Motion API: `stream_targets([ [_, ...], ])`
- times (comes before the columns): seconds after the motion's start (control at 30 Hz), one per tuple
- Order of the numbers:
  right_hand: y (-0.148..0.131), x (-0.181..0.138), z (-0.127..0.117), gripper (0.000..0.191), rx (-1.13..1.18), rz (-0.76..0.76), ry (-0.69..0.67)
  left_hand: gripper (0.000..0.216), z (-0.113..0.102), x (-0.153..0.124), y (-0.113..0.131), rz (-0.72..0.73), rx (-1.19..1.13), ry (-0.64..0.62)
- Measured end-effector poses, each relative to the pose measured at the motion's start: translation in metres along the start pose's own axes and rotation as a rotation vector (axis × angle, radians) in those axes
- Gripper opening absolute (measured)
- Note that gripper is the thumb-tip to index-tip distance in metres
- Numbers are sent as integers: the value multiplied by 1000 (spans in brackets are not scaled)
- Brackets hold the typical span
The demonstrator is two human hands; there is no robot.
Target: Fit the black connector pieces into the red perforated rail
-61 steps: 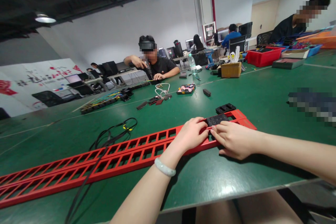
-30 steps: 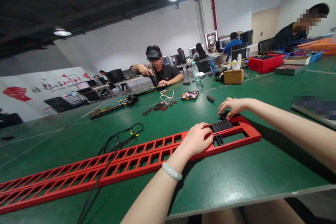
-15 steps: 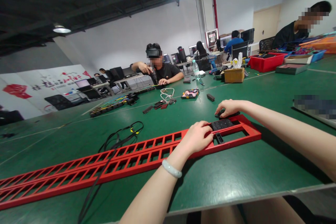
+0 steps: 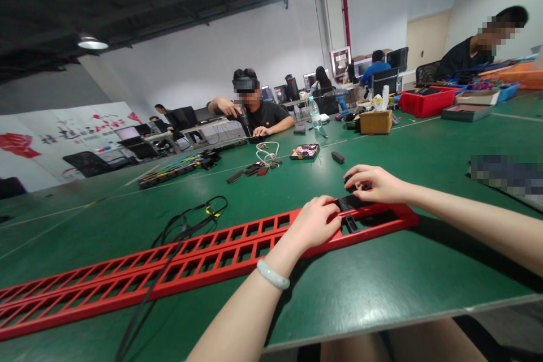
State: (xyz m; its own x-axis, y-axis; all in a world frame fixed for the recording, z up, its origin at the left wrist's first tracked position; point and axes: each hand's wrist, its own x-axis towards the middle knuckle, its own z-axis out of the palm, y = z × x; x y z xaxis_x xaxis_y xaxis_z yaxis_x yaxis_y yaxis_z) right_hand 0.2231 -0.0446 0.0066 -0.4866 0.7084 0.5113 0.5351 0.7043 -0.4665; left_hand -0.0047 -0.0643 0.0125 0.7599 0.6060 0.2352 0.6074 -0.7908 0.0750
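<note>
Resting the left hand [image 4: 317, 220] on the red frame [image 4: 203, 279], toward its right end, bending it loosely just beside a small black block [image 4: 351, 224] sitting in the near slot; whether gripping anything there, cannot tell. Meanwhile curling the right hand [image 4: 371, 184] around a dark piece [image 4: 352, 184], holding it near the far rail, close beside a black panel [image 4: 349, 202] lying in the far slot.

A clear plastic water bottle [image 4: 314, 117] stands upright on the green tabletop [image 4: 445, 243]. Right of the bottle sits a tan rectangular box [image 4: 375, 123] (crumpled white plastic [image 4: 381, 102] pokes from its top), and farther right, a red rectangular bin [image 4: 418, 105]. Left of the bottle lies a looped white cable [image 4: 277, 150].
</note>
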Motion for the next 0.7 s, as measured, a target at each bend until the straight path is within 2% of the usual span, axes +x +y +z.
stream_targets([
  [0.1,-16,-19,9,22,5,45,54,24,-1,0,1,3,6,2],
  [0.23,-24,-34,15,23,-17,69,96,23,-1,0,1,-3,12,4],
  [0.43,-27,-37,14,44,-44,2,62,25,-3,0,2,-12,13,-6],
  [0.7,-31,-39,18,43,73,111,60,26,-3,0,3,-10,18,-9],
])
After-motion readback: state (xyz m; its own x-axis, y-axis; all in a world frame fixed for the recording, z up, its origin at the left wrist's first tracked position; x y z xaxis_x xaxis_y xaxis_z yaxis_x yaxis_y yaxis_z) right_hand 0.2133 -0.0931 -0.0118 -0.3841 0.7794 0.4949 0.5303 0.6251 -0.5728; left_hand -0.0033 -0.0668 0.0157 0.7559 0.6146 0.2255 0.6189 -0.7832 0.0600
